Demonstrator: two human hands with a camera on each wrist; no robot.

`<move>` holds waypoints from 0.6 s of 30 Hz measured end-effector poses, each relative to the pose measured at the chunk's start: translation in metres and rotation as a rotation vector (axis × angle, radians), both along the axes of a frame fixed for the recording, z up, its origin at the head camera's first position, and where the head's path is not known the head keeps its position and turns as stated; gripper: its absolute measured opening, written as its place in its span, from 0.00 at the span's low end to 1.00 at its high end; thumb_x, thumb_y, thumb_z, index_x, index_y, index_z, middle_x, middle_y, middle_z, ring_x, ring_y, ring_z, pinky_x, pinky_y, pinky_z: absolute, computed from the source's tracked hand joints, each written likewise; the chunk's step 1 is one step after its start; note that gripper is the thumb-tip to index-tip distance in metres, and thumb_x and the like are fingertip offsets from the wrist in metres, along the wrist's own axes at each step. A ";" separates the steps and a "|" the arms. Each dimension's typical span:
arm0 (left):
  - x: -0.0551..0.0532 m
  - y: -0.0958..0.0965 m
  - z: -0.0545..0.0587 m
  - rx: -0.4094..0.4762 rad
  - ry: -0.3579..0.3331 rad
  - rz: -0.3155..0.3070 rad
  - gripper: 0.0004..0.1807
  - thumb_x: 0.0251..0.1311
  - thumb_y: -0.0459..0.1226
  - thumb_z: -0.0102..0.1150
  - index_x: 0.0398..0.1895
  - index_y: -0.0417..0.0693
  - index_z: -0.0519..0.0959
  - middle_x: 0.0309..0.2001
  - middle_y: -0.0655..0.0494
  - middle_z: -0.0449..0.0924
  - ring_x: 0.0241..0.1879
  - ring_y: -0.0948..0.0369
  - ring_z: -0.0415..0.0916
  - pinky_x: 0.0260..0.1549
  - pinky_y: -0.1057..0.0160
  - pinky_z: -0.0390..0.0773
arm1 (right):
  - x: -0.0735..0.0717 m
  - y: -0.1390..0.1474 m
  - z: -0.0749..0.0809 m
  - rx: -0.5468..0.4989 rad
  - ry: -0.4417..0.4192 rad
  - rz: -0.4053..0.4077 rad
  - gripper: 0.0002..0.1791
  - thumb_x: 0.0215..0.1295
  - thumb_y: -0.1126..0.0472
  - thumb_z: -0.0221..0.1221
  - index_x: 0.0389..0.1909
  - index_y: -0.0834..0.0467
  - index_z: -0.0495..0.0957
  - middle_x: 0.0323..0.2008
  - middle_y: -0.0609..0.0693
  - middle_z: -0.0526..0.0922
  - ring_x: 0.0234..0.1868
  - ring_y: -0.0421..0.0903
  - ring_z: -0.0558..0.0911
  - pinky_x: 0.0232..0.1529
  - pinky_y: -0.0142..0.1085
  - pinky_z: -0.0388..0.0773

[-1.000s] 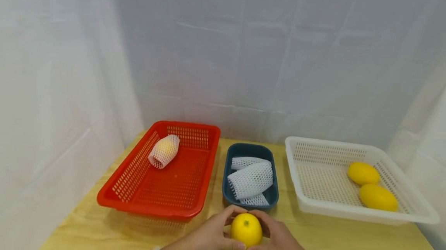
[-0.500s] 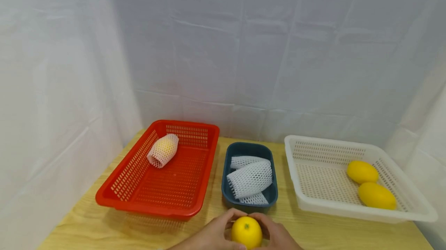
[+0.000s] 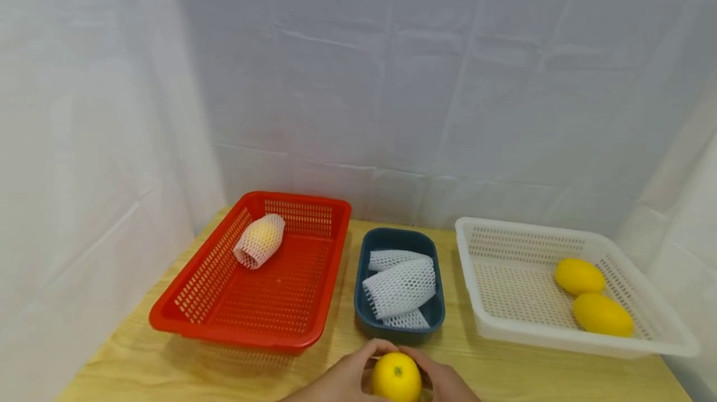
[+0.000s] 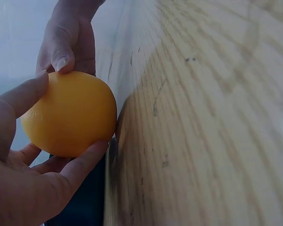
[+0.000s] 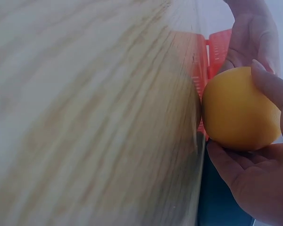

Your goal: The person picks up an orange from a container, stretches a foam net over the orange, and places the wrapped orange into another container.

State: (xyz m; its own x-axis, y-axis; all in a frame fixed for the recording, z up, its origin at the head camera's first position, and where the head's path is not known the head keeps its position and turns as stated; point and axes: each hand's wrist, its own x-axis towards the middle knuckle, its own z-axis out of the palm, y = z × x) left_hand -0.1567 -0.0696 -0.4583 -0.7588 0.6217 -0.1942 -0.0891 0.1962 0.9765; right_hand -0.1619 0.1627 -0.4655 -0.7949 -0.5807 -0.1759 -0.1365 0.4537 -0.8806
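"Position of the fruit [image 3: 396,382]?"

"Low in front of me, green-tinged end up, on the near side of the blue box [image 3: 401,239]. Wrist views put its underside at the table [image 3: 515,374] or barely over it; I cannot tell if it bears weight there."

"Grip?"

"Narrow, no wider than the fruit's girth. Left hand [image 3: 350,377] curls round one side, right hand [image 3: 445,381] round the other. Fingers come close together at the far side."

"How best to hold it?"

"Matched pressure, by my judgement. Skin looks smooth; if one hand slackens, the fruit may roll toward it. I favour fingertips low, under the bulge, thumbs on the near side, marked end uncovered so any tilt reads at once."

"Surroundings?"

"Nets [image 3: 403,287] in the box, overlapping, a little beyond my knuckles. Red basket [image 3: 285,293] to the left with one netted fruit [image 3: 259,240] inside. White basket [image 3: 504,284] to the right, two bare fruits [image 3: 603,315] at its far-right side."

"Chief hazard?"

"Uneven squeeze, I think, then knuckles catching the box's near rim. Remedy: wrists level, elbows easy, firm hold without crushing. Softness unknown from sight, so I would test gently before pressing harder."
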 end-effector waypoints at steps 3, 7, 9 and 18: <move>-0.006 -0.001 -0.011 0.003 0.053 -0.020 0.32 0.56 0.44 0.69 0.61 0.57 0.65 0.62 0.54 0.67 0.57 0.56 0.70 0.52 0.55 0.77 | -0.001 0.001 -0.001 0.008 0.008 0.004 0.46 0.56 0.47 0.69 0.70 0.64 0.60 0.63 0.58 0.73 0.56 0.50 0.77 0.58 0.54 0.72; -0.012 -0.003 -0.020 0.002 0.080 -0.043 0.34 0.55 0.47 0.70 0.62 0.57 0.65 0.62 0.55 0.67 0.56 0.59 0.71 0.52 0.59 0.77 | -0.002 0.001 -0.001 0.012 0.041 0.020 0.46 0.57 0.47 0.68 0.70 0.64 0.59 0.63 0.58 0.72 0.56 0.48 0.77 0.57 0.52 0.73; -0.010 -0.002 -0.016 0.028 0.050 -0.033 0.33 0.55 0.45 0.70 0.62 0.54 0.65 0.61 0.53 0.67 0.56 0.56 0.71 0.53 0.55 0.76 | -0.001 0.002 -0.001 0.011 0.045 0.021 0.46 0.57 0.46 0.68 0.70 0.63 0.59 0.64 0.58 0.72 0.56 0.46 0.77 0.57 0.49 0.74; -0.001 0.002 0.001 0.031 -0.058 -0.002 0.31 0.58 0.41 0.68 0.62 0.54 0.65 0.62 0.51 0.66 0.56 0.54 0.70 0.53 0.53 0.76 | -0.002 0.007 -0.006 -0.012 0.021 0.018 0.46 0.58 0.45 0.67 0.70 0.63 0.59 0.64 0.58 0.72 0.56 0.45 0.77 0.58 0.51 0.73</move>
State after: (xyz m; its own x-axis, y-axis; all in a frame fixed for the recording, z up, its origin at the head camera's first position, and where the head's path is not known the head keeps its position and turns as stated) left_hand -0.1579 -0.0673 -0.4578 -0.7453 0.6297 -0.2190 -0.1457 0.1667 0.9752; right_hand -0.1643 0.1695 -0.4715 -0.7874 -0.5972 -0.1525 -0.1630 0.4404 -0.8829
